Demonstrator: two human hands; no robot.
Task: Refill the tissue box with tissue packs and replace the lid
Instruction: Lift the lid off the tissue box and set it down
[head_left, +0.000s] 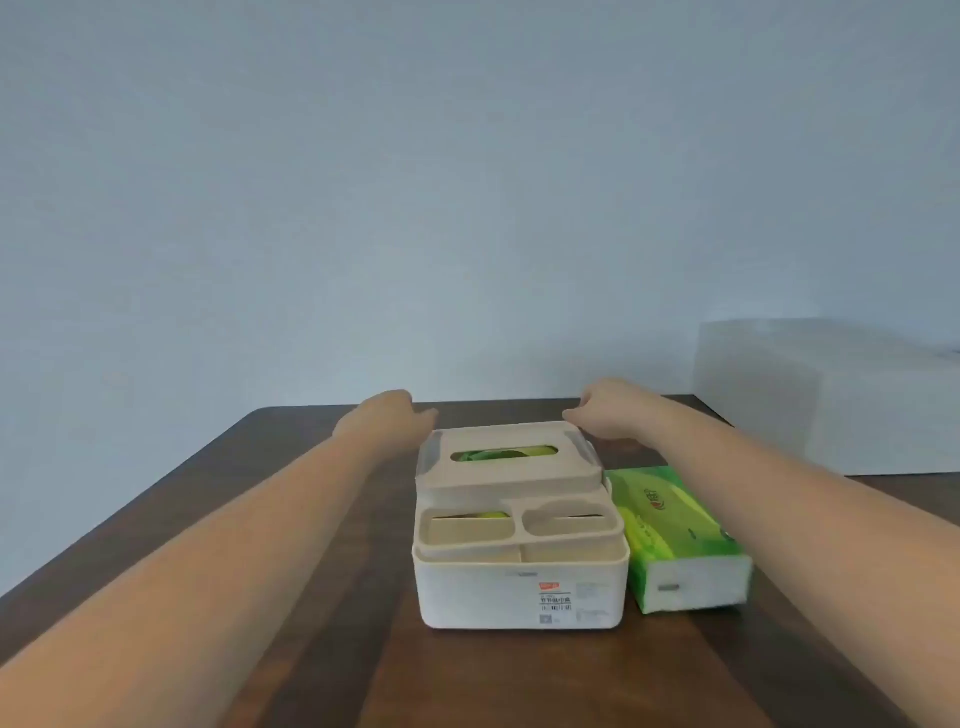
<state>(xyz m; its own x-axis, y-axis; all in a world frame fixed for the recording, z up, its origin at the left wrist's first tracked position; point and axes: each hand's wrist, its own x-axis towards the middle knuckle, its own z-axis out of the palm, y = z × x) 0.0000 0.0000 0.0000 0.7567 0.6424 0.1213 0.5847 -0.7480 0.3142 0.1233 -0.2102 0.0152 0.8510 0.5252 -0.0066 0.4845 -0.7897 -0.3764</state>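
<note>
A white tissue box (519, 592) stands mid-table with open compartments along its near side. A beige lid (511, 475) with an oval slot lies over its far half, and green packaging shows through the slot. My left hand (392, 418) curls at the lid's far left corner. My right hand (605, 410) curls at the far right corner, fingertips on the lid's edge. A green tissue pack (675, 530) lies flat on the table, right beside the box and under my right forearm.
The dark wooden table (311, 597) ends just beyond my hands, against a pale blue wall. A white block-shaped object (831, 395) stands at the far right. Both forearms stretch along either side of the box.
</note>
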